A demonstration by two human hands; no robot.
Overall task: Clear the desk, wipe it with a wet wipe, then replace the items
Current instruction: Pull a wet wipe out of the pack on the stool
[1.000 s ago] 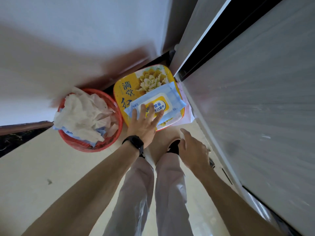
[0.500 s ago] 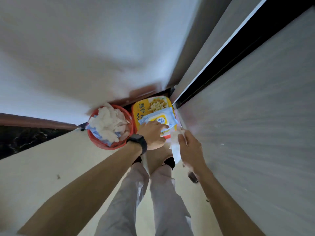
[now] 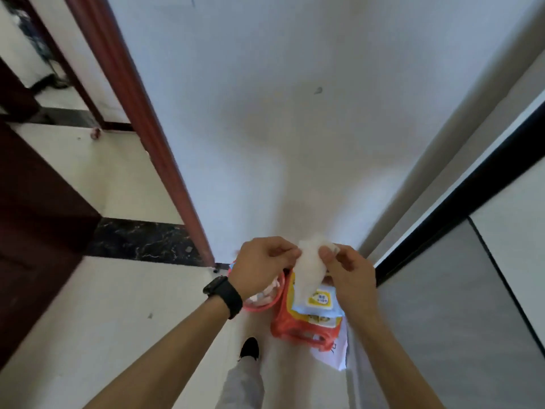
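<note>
Left hand (image 3: 262,268): fingers curled, thumb and forefinger pinching the upper left edge of a white wet wipe (image 3: 308,270). Right hand (image 3: 349,274): curled the same way, pinching the wipe's upper right edge. The wipe hangs in the air between the two hands, loosely folded, with its lower end trailing down over the wipe pack (image 3: 321,301). It cannot be told whether that end touches the pack. A black watch (image 3: 224,293) sits on the left wrist.

Directly below the hands, the pale blue wipe pack with a yellow label lies on top of a yellow and orange box (image 3: 295,329) that stands on the floor (image 3: 103,320). Just left of the box is a red basket (image 3: 262,305) holding crumpled white material. It is largely hidden behind the left hand and wrist. A white sheet (image 3: 331,357) sticks out from beneath the box's near right corner.

One black shoe (image 3: 249,348) and a pale trouser leg (image 3: 244,385) stand near the box on the pale floor. Further out are a dark marble strip (image 3: 141,240), a red-brown door frame (image 3: 141,119) and a white wall (image 3: 280,113). A grey panel (image 3: 442,305) edged with a black band runs along the right.
</note>
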